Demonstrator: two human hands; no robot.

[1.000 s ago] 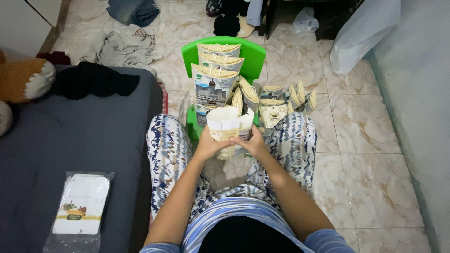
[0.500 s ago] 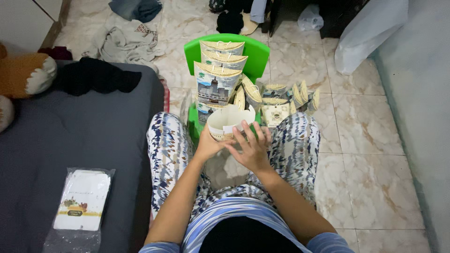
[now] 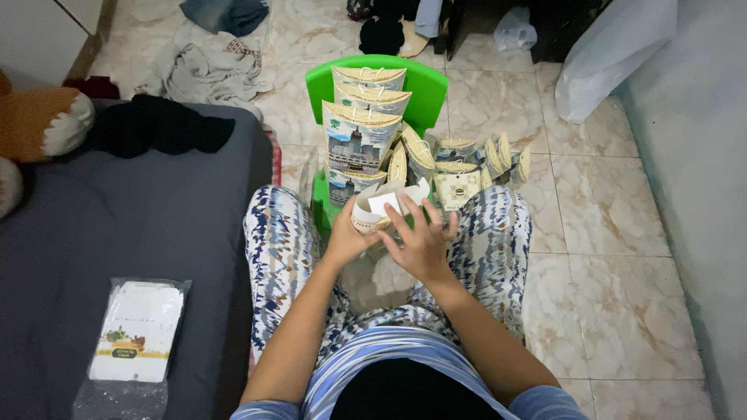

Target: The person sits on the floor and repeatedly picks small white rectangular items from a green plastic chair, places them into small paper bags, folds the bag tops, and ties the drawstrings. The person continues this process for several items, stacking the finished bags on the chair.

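Observation:
Over my lap I hold a small cream cardboard box (image 3: pixel 377 205), partly folded, with its top flaps up. My left hand (image 3: pixel 345 238) grips its left side from below. My right hand (image 3: pixel 421 237) rests on its right side, fingers spread over a flap that is bent inward. Just beyond it stands a green plastic chair (image 3: pixel 424 87) stacked with finished pillow-shaped printed boxes (image 3: pixel 360 137). More of these boxes (image 3: pixel 471 167) stand on the floor at the right of the chair.
A grey bed (image 3: pixel 132 233) lies at my left with a plastic-wrapped pack of flat box blanks (image 3: pixel 136 333), a black cloth (image 3: pixel 156 124) and a plush toy (image 3: pixel 43 124). Clothes (image 3: pixel 206 70) lie on the marble floor; a white bag (image 3: pixel 615 50) leans at the right wall.
My right hand lifted from under the box to its top and spread over it. A top flap went from upright to folded inward, and the box tilted slightly.

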